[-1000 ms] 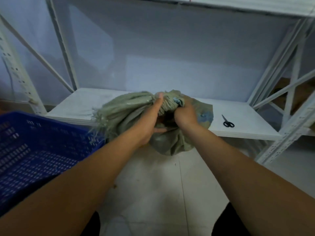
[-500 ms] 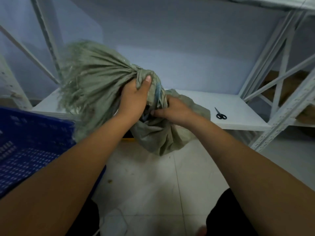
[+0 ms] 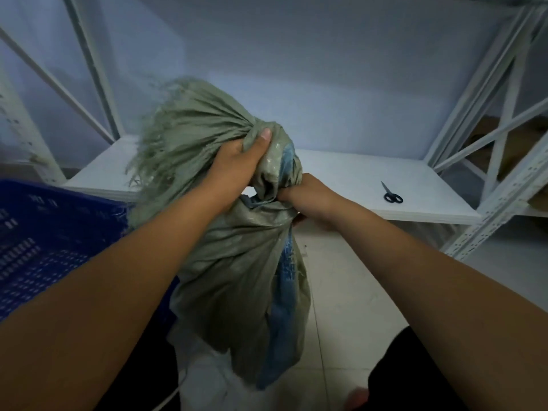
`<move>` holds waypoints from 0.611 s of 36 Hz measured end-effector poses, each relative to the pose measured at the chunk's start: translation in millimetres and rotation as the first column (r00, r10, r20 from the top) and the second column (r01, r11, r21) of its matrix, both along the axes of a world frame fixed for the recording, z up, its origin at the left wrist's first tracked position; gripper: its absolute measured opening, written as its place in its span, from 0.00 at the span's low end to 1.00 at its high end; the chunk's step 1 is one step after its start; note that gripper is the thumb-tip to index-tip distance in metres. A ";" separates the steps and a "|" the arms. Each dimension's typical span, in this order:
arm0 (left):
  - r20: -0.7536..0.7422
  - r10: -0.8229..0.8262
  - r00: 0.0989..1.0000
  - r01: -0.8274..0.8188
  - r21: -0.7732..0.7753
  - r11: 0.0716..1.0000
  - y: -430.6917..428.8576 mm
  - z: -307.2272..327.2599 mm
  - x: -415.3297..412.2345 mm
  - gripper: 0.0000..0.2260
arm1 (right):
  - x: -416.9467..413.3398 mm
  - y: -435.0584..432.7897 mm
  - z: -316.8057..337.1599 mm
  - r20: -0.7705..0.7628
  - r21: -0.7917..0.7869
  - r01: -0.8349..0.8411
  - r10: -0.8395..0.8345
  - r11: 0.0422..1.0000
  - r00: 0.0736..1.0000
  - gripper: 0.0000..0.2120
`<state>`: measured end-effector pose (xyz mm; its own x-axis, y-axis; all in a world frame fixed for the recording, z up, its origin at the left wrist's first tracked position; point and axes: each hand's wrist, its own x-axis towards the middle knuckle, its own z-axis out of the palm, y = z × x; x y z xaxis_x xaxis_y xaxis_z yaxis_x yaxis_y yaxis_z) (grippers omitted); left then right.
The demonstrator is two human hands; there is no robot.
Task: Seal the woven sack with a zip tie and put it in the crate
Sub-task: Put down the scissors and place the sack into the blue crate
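Note:
The grey-green woven sack [image 3: 237, 280] with a blue printed stripe hangs in the air in front of me, its body drooping toward the floor. My left hand [image 3: 237, 164] is closed around the bunched neck, and the frayed mouth fans out up and to the left. Just below the neck, my right hand [image 3: 308, 194] grips the gathered cloth from the right. No zip tie is visible; the neck is hidden by my fingers. The blue plastic crate [image 3: 44, 238] stands at the left, beside the sack.
A white shelf board [image 3: 355, 179] runs behind the sack, with black scissors [image 3: 391, 194] lying on its right part. White metal rack posts [image 3: 504, 185] stand at right and left. Pale floor tiles [image 3: 355, 307] lie below.
Both hands have lifted the sack off the shelf edge. It now hangs lower and nearer me, its body stretched downward, and the frayed mouth has swung up.

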<state>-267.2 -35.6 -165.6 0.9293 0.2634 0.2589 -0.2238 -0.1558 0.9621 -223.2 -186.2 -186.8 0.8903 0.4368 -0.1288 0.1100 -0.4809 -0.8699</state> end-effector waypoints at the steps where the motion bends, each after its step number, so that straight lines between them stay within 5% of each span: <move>1: -0.069 -0.078 0.995 0.076 -0.022 0.997 4.1 -3.4 1.1 0.14 | 1.0 -0.9 -1.2 -0.025 0.015 0.028 -0.028 0.999 0.999 0.13; 5: -0.338 -0.366 0.867 0.447 0.203 0.871 27.1 -18.1 -1.6 0.33 | 4.5 -0.6 -3.2 -0.137 0.096 0.127 -0.113 0.987 0.984 0.15; 8: -0.598 -0.368 0.712 0.636 0.326 0.700 35.5 -34.0 -5.6 0.50 | 7.1 3.4 -10.7 -0.209 0.070 0.154 -0.136 0.986 0.968 0.15; 11: -0.688 -0.310 0.656 0.697 0.394 0.599 29.9 -64.1 -9.2 0.43 | 2.3 9.0 -25.0 -0.259 -0.052 0.088 -0.099 0.995 0.961 0.17; 14: -0.701 -0.166 0.694 0.640 0.494 0.589 19.1 -94.2 -9.5 0.29 | -7.7 15.4 -31.8 -0.313 -0.113 0.008 -0.043 0.994 0.949 0.23; 16: -0.688 -0.057 0.723 0.591 0.575 0.566 11.3 -105.4 -8.0 0.32 | -10.4 18.3 -31.4 -0.358 -0.082 -0.022 -0.009 0.996 0.934 0.25; 22: -0.619 -0.171 0.766 0.535 0.467 0.704 -29.9 -109.0 -12.9 0.32 | -3.7 11.8 -21.7 -0.298 0.009 0.040 -0.035 0.999 0.954 0.18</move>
